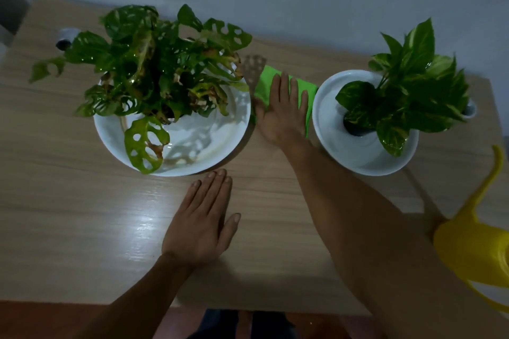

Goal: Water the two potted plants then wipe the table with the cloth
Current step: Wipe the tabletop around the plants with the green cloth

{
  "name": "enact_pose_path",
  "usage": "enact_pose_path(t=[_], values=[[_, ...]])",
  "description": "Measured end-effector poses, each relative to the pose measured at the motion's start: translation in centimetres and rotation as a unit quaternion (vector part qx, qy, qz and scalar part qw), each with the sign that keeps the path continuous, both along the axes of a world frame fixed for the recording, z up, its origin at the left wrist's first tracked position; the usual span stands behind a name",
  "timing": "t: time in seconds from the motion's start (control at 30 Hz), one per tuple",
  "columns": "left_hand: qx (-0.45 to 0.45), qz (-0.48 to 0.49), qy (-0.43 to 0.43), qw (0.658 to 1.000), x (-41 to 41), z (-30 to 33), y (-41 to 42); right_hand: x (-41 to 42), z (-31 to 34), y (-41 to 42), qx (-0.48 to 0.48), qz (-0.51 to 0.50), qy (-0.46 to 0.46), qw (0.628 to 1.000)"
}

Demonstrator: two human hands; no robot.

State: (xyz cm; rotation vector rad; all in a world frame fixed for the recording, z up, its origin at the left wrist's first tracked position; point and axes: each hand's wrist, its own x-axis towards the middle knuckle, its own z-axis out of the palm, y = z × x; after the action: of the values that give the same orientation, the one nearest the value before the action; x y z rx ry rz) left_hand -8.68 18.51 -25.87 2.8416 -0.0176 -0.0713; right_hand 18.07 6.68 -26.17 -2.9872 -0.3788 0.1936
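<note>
A large plant with holed leaves (154,63) stands in a wide white dish (209,143) at the left. A smaller plant with variegated leaves (407,93) stands in a white dish (330,140) at the right. Between the dishes lies a bright green cloth (268,81). My right hand (281,113) lies flat on top of it, fingers spread, palm down. My left hand (203,220) rests flat on the wooden table (82,215) near the front, holding nothing. A yellow watering can (473,253) stands at the right edge.
A small dark and white object (64,38) sits at the back left of the table. A white cup (469,110) shows behind the right plant. The wall runs close behind the table. The table's front edge is near my body.
</note>
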Motion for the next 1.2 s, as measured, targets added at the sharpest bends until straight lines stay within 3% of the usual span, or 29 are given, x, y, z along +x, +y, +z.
enact_pose_path(t=[0.3, 0.57, 0.7, 0.9, 1.07, 1.2], values=[[0.002, 0.002, 0.014, 1.000, -0.1, 0.5, 0.0, -6.7, 0.5, -2.0, 0.002, 0.050, 0.027, 0.998], [-0.013, 0.008, -0.011, 1.000, -0.2, -0.2, 0.2, 0.4, 0.7, 0.2, 0.008, -0.017, 0.016, 1.000], [-0.004, 0.004, -0.017, 1.000, -0.2, -0.6, 0.2, 4.9, 1.0, 1.3, -0.017, 0.111, 0.021, 0.993], [-0.003, 0.019, -0.043, 0.999, 0.0, -0.3, -0.1, 9.5, 2.7, 4.1, -0.086, 0.343, 0.052, 0.934], [0.006, 0.012, -0.037, 0.999, 0.2, -0.3, 0.0, 8.4, 2.4, 3.0, -0.082, 0.374, 0.058, 0.922], [0.006, 0.016, -0.033, 0.999, 0.1, -0.3, -0.1, 5.0, 1.8, 0.9, -0.058, 0.335, 0.043, 0.939]])
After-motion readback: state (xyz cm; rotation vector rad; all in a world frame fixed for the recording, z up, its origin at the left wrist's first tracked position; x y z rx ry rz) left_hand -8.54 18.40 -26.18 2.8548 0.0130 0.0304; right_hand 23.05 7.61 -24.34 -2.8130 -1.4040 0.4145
